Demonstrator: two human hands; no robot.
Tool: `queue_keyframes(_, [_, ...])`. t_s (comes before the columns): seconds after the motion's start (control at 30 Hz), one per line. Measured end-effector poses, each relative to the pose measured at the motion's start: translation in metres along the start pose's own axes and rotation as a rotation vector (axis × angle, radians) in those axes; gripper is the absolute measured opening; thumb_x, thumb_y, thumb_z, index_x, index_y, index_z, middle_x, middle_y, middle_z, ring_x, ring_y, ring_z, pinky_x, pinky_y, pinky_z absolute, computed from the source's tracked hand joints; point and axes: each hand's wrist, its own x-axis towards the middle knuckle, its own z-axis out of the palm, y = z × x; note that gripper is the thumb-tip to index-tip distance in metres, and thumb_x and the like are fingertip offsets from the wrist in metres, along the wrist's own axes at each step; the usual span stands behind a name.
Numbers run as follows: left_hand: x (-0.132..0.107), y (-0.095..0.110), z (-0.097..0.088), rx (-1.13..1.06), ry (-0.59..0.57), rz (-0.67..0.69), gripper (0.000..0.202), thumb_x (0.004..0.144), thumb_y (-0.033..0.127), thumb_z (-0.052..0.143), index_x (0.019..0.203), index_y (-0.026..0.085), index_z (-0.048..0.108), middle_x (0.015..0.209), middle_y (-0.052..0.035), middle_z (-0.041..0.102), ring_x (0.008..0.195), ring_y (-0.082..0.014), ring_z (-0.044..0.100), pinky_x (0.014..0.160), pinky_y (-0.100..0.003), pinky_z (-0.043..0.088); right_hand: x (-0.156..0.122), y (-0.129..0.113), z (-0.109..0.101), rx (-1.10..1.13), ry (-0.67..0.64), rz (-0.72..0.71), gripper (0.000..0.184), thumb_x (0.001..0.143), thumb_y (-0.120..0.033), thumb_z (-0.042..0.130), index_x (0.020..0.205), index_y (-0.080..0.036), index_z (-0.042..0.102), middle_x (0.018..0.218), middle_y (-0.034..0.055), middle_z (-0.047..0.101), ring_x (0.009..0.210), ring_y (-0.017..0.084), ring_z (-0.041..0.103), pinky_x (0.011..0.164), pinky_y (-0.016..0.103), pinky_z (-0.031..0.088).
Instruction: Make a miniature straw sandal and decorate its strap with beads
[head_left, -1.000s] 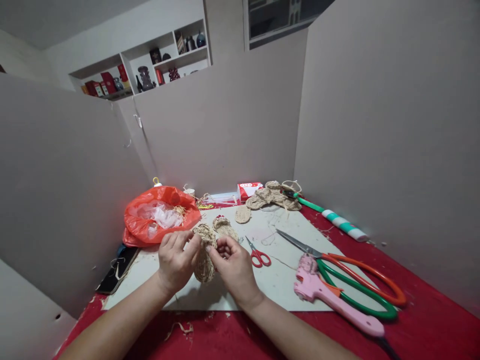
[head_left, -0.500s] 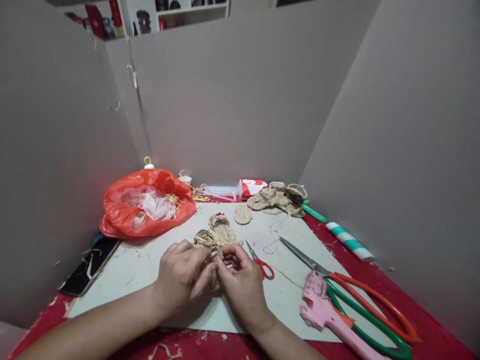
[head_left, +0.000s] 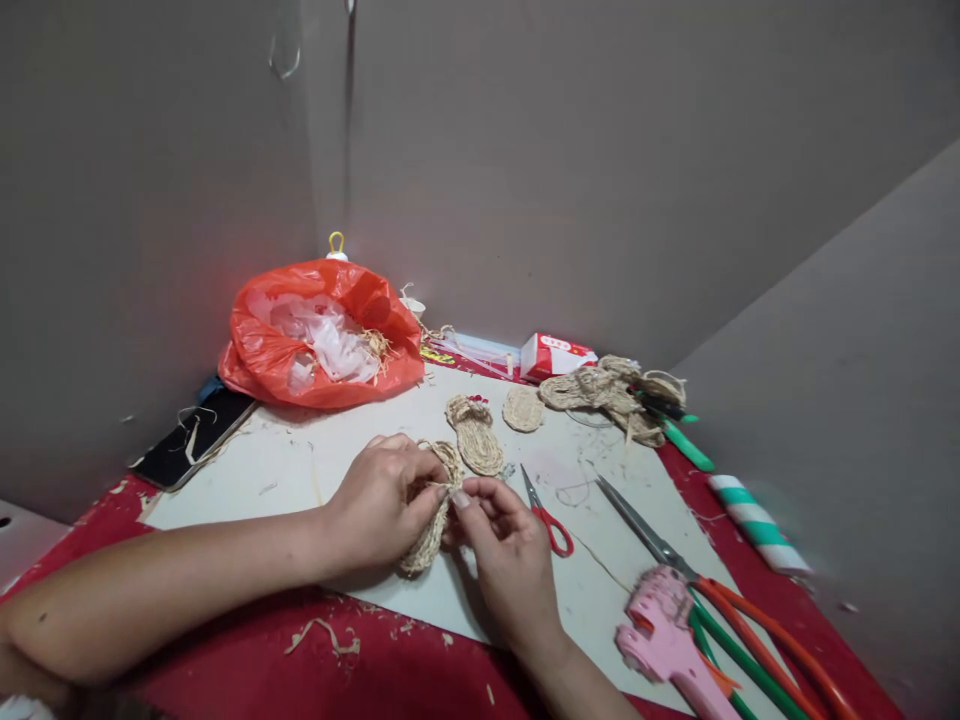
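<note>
The little straw shoe (head_left: 426,532) sits in the left hand (head_left: 382,505), whose fingers are wrapped around its top. The right hand (head_left: 510,560) pinches the shoe's edge with its fingertips. Both hands rest over a white board (head_left: 300,470). Just past the grip lies another straw shoe (head_left: 474,435). Small red scissors (head_left: 551,520) lie right beside the right hand.

Open lane: bare mat (head_left: 300,465) left of left grip (head_left: 382,505). Gap between grips filled by held sandal (head_left: 429,530). Second sandal (head_left: 474,435) just beyond both grips. Red scissors (head_left: 553,520) just right of right grip (head_left: 510,555); big scissors (head_left: 652,535), pink glue gun (head_left: 664,640) further right. Orange bag (head_left: 322,335) far beyond-left. Cardboard walls (head_left: 600,150) box the bench (head_left: 225,660) in.
</note>
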Motion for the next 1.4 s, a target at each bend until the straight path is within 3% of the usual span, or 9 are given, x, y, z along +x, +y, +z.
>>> queue_keyframes(0.37, [0.004,-0.005,-0.001,-0.319,-0.133,-0.164,0.016,0.082,0.014,0.049,0.077,0.015,0.064,0.069,-0.0012,0.065,0.064,-0.0139,0.056,0.063,-0.024,0.041,0.006,-0.001,-0.004,-0.001,0.004,0.012,0.027,0.076,-0.043,0.069,0.082,-0.018,0.061,0.057,-0.0043,0.056,0.047,0.010,0.052,0.046,0.021,0.048])
queue_keyframes(0.53, [0.007,-0.008,0.000,-0.196,-0.174,-0.224,0.013,0.081,0.024,0.053,0.075,0.017,0.062,0.064,0.0006,0.061,0.058,-0.0134,0.051,0.056,-0.023,0.036,0.006,0.005,-0.007,-0.060,-0.008,-0.042,0.021,0.078,-0.039,0.067,0.084,-0.019,0.061,0.061,-0.0031,0.059,0.052,0.011,0.055,0.050,0.021,0.048])
queue_keyframes(0.67, [0.007,-0.007,0.001,-0.066,-0.209,-0.190,0.021,0.085,0.026,0.049,0.066,0.019,0.054,0.056,0.0031,0.050,0.053,-0.0123,0.043,0.052,-0.023,0.030,0.006,0.009,-0.008,-0.108,-0.023,-0.101,0.017,0.080,-0.035,0.066,0.085,-0.019,0.063,0.068,-0.0005,0.063,0.059,0.012,0.056,0.057,0.022,0.047])
queue_keyframes(0.8, [0.005,-0.009,0.005,-0.114,-0.218,-0.104,0.023,0.087,0.020,0.046,0.064,0.019,0.049,0.054,0.0048,0.045,0.052,-0.0115,0.042,0.055,-0.023,0.031,0.006,0.007,-0.007,-0.115,-0.050,-0.106,0.017,0.083,-0.036,0.063,0.084,-0.020,0.060,0.064,-0.0019,0.060,0.055,0.011,0.053,0.052,0.021,0.045])
queue_keyframes(1.0, [0.001,-0.008,0.012,-0.279,-0.186,-0.047,0.023,0.089,0.017,0.045,0.066,0.018,0.049,0.060,0.0039,0.047,0.060,-0.0116,0.046,0.062,-0.023,0.035,0.005,0.004,-0.007,-0.132,-0.031,-0.125,0.015,0.087,-0.034,0.057,0.082,-0.021,0.054,0.058,-0.0067,0.048,0.049,0.009,0.045,0.046,0.019,0.039])
queue_keyframes(1.3, [-0.002,-0.002,0.011,-0.363,-0.142,0.037,0.022,0.091,0.020,0.045,0.074,0.015,0.057,0.069,-0.0003,0.058,0.065,-0.0124,0.052,0.067,-0.024,0.040,0.000,-0.010,-0.005,-0.001,0.023,-0.058,0.016,0.086,-0.037,0.058,0.084,-0.021,0.053,0.053,-0.0074,0.053,0.045,0.009,0.052,0.045,0.018,0.046])
queue_keyframes(1.4, [-0.001,-0.002,0.008,-0.348,-0.143,0.001,0.021,0.091,0.019,0.045,0.074,0.015,0.056,0.067,0.0008,0.055,0.063,-0.0119,0.050,0.065,-0.024,0.040,0.001,-0.010,-0.006,-0.024,0.028,-0.112,0.013,0.086,-0.034,0.058,0.083,-0.021,0.056,0.055,-0.0067,0.055,0.046,0.009,0.054,0.045,0.018,0.047])
